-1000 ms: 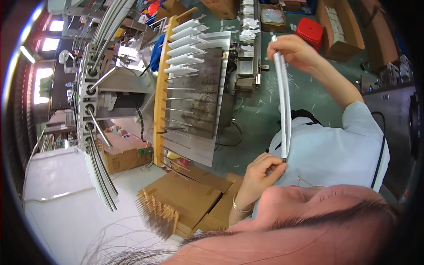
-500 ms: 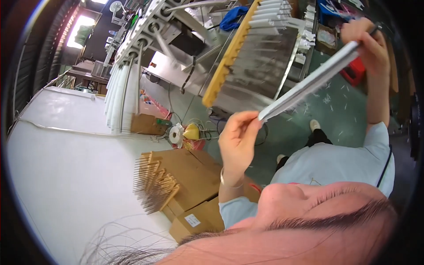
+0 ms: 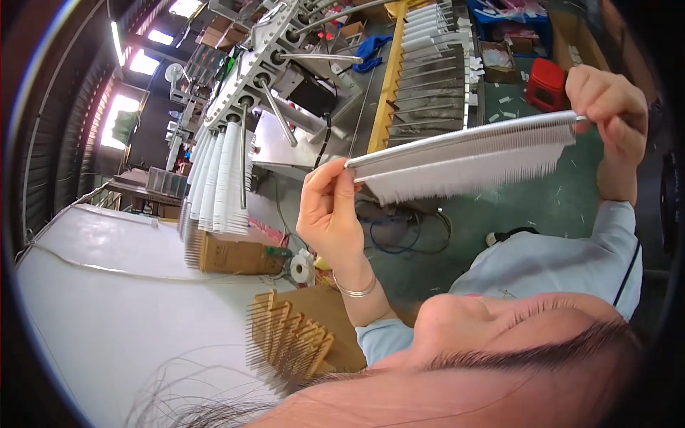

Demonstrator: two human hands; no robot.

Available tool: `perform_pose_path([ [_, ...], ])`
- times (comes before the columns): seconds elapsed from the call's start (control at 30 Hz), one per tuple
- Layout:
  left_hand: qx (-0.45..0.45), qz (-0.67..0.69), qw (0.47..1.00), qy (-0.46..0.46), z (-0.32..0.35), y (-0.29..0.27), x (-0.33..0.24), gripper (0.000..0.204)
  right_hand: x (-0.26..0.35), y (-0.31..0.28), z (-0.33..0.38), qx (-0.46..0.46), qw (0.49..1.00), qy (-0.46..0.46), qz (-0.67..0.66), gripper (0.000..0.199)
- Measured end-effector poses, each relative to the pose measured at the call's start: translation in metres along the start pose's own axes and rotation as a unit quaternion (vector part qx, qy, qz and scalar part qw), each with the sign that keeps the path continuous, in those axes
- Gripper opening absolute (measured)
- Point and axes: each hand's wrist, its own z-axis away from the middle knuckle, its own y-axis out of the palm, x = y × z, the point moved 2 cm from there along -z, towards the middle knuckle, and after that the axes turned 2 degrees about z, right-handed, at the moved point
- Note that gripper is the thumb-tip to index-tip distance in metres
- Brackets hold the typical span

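Between my two hands hangs a long thin rod strung with a dense row of white fringe-like strips (image 3: pixel 464 162); exactly what the strips are, I cannot make out. My left hand (image 3: pixel 332 217) pinches the rod's left end between thumb and fingers. At the other end, my right hand (image 3: pixel 612 110) is closed around the bare metal tip. The rod is raised above the floor and tilts slightly up toward the right, with the strips drooping below it. Behind it is a rack with a yellow bar (image 3: pixel 387 78) and a row of metal rods, several of them covered in white.
A machine with radiating metal rods (image 3: pixel 265 80) stands ahead, white bundles (image 3: pixel 227 178) hanging from it. Wooden pin racks (image 3: pixel 289 334) sit on a cardboard box near the white surface (image 3: pixel 107 314) at left. A red container (image 3: pixel 546 84) and blue crate (image 3: pixel 481 28) lie far right.
The held rod has swung from a steep slant to nearly level, its fringe now spread below. My left hand has moved left and slightly up; my right hand has lowered. The view has shifted too.
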Motion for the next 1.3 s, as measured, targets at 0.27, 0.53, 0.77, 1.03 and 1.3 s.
perform_pose_path([
  [0.27,-0.043,-0.209,0.947,0.24,-0.002,-0.034,-0.016,0.017,0.057,0.039,-0.019,0.046,0.989,-0.108,0.091,0.02],
  [0.53,-0.029,-0.222,0.934,0.279,-0.022,-0.107,-0.022,0.026,0.103,0.153,-0.064,-0.016,0.957,-0.182,0.226,0.02],
  [0.77,0.027,-0.021,0.973,0.229,-0.049,-0.112,0.008,0.028,0.16,0.232,-0.098,0.034,0.888,-0.174,0.424,0.022],
  [1.03,0.058,0.135,0.971,0.189,-0.068,-0.126,0.035,0.027,0.163,0.301,-0.123,0.073,0.835,-0.156,0.523,0.018],
  [1.3,0.086,0.197,0.967,0.14,-0.078,-0.097,0.049,0.033,0.158,0.324,-0.137,0.112,0.786,-0.146,0.59,0.02],
])
